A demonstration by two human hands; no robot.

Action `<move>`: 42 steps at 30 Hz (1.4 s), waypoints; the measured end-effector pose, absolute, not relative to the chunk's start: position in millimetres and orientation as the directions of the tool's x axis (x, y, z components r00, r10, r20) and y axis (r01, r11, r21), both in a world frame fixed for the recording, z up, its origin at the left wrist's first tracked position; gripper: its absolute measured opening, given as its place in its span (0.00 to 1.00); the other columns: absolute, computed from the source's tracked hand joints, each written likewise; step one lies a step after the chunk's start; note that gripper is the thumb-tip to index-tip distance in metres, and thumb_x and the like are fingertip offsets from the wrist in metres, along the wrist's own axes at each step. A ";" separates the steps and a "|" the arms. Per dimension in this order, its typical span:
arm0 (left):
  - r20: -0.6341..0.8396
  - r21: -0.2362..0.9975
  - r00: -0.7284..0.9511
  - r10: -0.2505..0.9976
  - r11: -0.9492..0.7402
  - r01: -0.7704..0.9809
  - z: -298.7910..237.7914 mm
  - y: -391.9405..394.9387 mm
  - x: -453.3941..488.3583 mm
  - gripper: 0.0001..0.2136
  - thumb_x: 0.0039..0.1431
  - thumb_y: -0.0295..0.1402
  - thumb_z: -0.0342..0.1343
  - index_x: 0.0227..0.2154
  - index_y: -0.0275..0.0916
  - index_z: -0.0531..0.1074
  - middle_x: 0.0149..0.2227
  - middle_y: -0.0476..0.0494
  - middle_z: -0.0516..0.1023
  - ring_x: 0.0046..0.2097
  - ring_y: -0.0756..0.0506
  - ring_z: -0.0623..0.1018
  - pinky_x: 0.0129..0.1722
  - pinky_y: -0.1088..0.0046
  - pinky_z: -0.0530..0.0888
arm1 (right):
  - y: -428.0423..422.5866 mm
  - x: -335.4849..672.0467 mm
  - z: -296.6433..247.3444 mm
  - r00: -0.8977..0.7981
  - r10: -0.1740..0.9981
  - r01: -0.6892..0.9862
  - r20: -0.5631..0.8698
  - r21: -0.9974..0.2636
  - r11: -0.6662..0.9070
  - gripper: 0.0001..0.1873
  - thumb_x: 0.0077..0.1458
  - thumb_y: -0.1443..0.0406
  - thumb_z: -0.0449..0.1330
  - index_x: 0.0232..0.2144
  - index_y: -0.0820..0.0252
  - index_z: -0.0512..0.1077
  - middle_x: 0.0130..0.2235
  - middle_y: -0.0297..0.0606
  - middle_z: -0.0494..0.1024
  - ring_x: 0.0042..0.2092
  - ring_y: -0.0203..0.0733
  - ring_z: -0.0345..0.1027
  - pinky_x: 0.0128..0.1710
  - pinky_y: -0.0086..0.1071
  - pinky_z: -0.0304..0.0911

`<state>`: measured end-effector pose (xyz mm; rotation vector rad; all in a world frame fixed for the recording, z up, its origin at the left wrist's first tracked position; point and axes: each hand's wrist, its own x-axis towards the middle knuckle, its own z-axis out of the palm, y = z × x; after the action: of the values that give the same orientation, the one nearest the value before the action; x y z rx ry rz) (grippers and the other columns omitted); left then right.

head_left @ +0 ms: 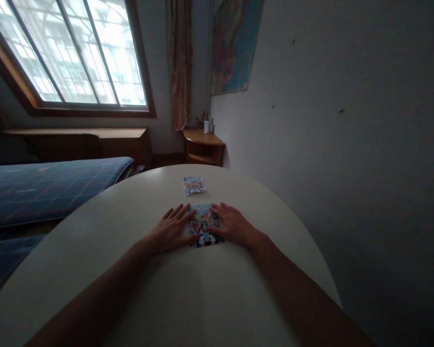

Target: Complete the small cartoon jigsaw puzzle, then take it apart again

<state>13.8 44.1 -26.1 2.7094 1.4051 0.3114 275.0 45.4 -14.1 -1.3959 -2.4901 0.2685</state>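
Note:
A colourful picture (pixel 202 220), densely patterned with a blue-and-white cartoon figure at its near edge, lies flat on the pale round table (pixel 198 294). It looks like a small jigsaw puzzle, though separate pieces are too small to make out. My left hand (pixel 172 228) rests palm down along its left edge, fingers spread, thumb over the lower left part. Along the right side lies my right hand (pixel 231 224), also flat, with fingers stretched and thumb on the picture. Beyond them is a small printed sheet or packet (pixel 194 185) in similar colours.
To the left stands a bed with a blue plaid mattress (pixel 58 188). A wooden corner shelf (pixel 204 140) with small items is behind the table, near a curtain (pixel 181 67). The grey wall (pixel 347 168) runs close along the right side.

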 end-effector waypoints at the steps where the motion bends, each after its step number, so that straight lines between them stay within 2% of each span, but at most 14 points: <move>1: 0.146 0.158 0.556 0.818 -0.574 0.803 -25.8 44.1 13.5 0.40 0.58 0.62 0.45 0.68 0.45 0.49 0.70 0.41 0.46 0.70 0.34 0.48 0.66 0.52 0.50 | 47.2 277.5 -14.3 -0.482 0.865 0.814 0.142 -0.293 0.501 0.41 0.58 0.41 0.50 0.65 0.56 0.57 0.67 0.41 0.57 0.68 0.54 0.45 0.66 0.50 0.43; 7: 0.132 0.176 0.553 0.822 -0.569 0.803 -23.3 43.6 14.0 0.38 0.60 0.60 0.42 0.68 0.45 0.48 0.70 0.43 0.46 0.70 0.36 0.49 0.66 0.53 0.50 | 56.2 292.6 -16.7 -0.434 0.889 0.844 0.148 -0.277 0.459 0.32 0.62 0.46 0.49 0.63 0.52 0.61 0.67 0.41 0.58 0.68 0.53 0.46 0.65 0.50 0.44; 15: 0.119 0.213 0.516 0.848 -0.530 0.821 -19.0 44.1 16.1 0.32 0.65 0.56 0.36 0.67 0.46 0.51 0.69 0.46 0.49 0.70 0.39 0.50 0.66 0.54 0.51 | 55.9 294.5 -16.7 -0.445 0.875 0.837 0.190 -0.261 0.482 0.27 0.62 0.52 0.52 0.61 0.51 0.65 0.65 0.43 0.61 0.67 0.52 0.50 0.64 0.50 0.48; 21: 0.153 0.219 0.487 0.860 -0.510 0.832 -19.4 43.1 11.7 0.32 0.66 0.54 0.38 0.65 0.39 0.56 0.68 0.43 0.55 0.69 0.41 0.54 0.66 0.58 0.54 | 52.1 295.9 -16.9 -0.447 0.868 0.829 0.217 -0.265 0.493 0.24 0.63 0.54 0.50 0.59 0.52 0.67 0.64 0.42 0.63 0.66 0.50 0.52 0.64 0.49 0.49; 28: 0.195 0.159 0.383 0.903 -0.414 0.896 -25.8 36.4 10.7 0.26 0.67 0.44 0.42 0.64 0.42 0.58 0.67 0.45 0.58 0.68 0.42 0.56 0.66 0.57 0.56 | 51.1 297.1 -17.1 -0.453 0.869 0.831 0.201 -0.259 0.493 0.25 0.65 0.54 0.48 0.59 0.55 0.67 0.64 0.42 0.63 0.66 0.49 0.52 0.65 0.46 0.48; 37: 0.166 0.151 0.428 0.888 -0.452 0.879 -26.6 35.1 2.9 0.28 0.66 0.47 0.42 0.65 0.42 0.56 0.68 0.44 0.53 0.69 0.39 0.53 0.66 0.54 0.54 | 47.0 303.6 -12.2 -0.401 0.900 0.855 0.168 -0.283 0.434 0.27 0.63 0.52 0.50 0.60 0.57 0.66 0.64 0.44 0.63 0.66 0.49 0.52 0.65 0.47 0.46; 40: 0.193 0.159 0.426 0.884 -0.457 0.875 -29.8 36.8 1.9 0.27 0.66 0.46 0.43 0.65 0.42 0.57 0.68 0.43 0.54 0.69 0.39 0.54 0.66 0.54 0.55 | 39.2 293.8 -4.7 -0.493 0.840 0.783 0.226 -0.307 0.542 0.28 0.62 0.51 0.52 0.59 0.56 0.66 0.63 0.45 0.64 0.65 0.49 0.54 0.65 0.47 0.47; 42: 0.212 0.171 0.427 0.879 -0.464 0.869 -32.3 38.0 1.1 0.27 0.66 0.46 0.44 0.65 0.42 0.58 0.68 0.43 0.56 0.68 0.39 0.55 0.66 0.54 0.56 | 29.5 281.3 0.9 -0.619 0.734 0.663 0.279 -0.314 0.679 0.30 0.58 0.50 0.58 0.59 0.54 0.66 0.63 0.44 0.64 0.65 0.48 0.55 0.64 0.44 0.50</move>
<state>1.1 38.0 -32.3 2.6234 1.6076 0.4239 281.3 29.5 0.9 -1.0931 -2.5091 0.2535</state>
